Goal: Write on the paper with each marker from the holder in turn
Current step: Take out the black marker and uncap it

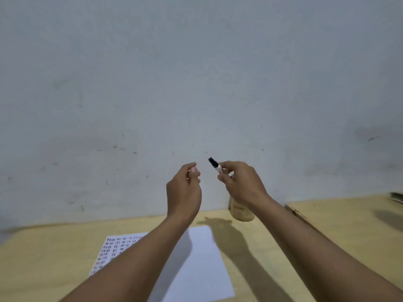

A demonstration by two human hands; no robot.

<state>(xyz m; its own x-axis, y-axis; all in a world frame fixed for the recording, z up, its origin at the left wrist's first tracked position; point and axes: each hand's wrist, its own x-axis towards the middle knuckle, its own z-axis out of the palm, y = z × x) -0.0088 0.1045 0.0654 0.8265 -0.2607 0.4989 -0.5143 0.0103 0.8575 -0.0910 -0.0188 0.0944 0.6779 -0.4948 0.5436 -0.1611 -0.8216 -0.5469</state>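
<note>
My right hand (241, 182) is raised in front of the wall and grips a white marker (216, 166) with a black cap, tip end pointing up and left. My left hand (185, 188) hovers just left of it, fingers curled with thumb and forefinger close together; nothing shows in it. Below my arms a white sheet of paper (202, 258) lies on the wooden table (43, 258), with rows of small coloured marks on its left part. The holder (241, 211), a pale round jar, stands by the wall, mostly hidden behind my right wrist.
A second wooden tabletop (349, 216) adjoins on the right, with a dark object (395, 196) at its far right edge. A plain grey-blue wall fills the upper view.
</note>
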